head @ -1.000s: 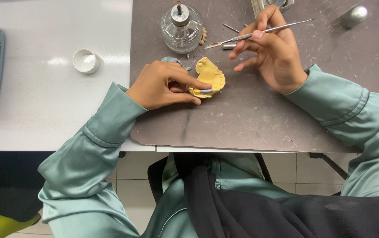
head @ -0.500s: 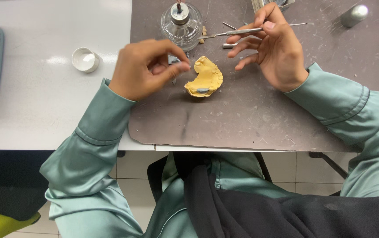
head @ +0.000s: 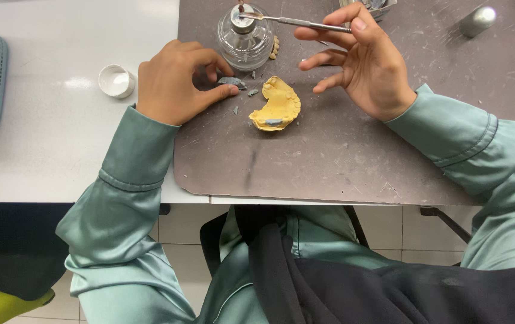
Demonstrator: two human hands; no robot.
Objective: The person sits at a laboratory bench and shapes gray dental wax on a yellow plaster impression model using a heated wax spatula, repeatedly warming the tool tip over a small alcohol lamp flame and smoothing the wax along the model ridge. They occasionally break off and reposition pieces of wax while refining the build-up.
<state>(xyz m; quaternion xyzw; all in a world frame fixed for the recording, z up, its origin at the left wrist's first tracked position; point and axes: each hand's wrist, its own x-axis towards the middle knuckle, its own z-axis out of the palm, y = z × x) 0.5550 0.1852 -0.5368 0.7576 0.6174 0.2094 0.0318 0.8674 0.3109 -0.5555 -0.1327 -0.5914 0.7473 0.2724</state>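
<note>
Right hand [head: 365, 63] is pinching a slim metal instrument [head: 296, 21] between thumb and forefinger, its tip resting over the glass burner [head: 244, 37] near the worktop's far edge, likely for heating; remaining fingers are spreading loose. Left hand [head: 176, 81] is curling, thumb and fingertips closing on a small grey wax piece [head: 232, 81]. Yellow dental cast [head: 276, 105] is lying free on the dark mat [head: 341, 156], between both hands.

Between the 2 hands lies 1 yellow horseshoe-shaped plaster dental cast [head: 276, 105]. 1 clear glass spirit lamp [head: 244, 37] stands above it, 1 thin metal instrument [head: 296, 22] reaching it. 1 small white cap [head: 115, 80] sits left of the hands, 1 silver metal cylinder [head: 477, 21] far right.
</note>
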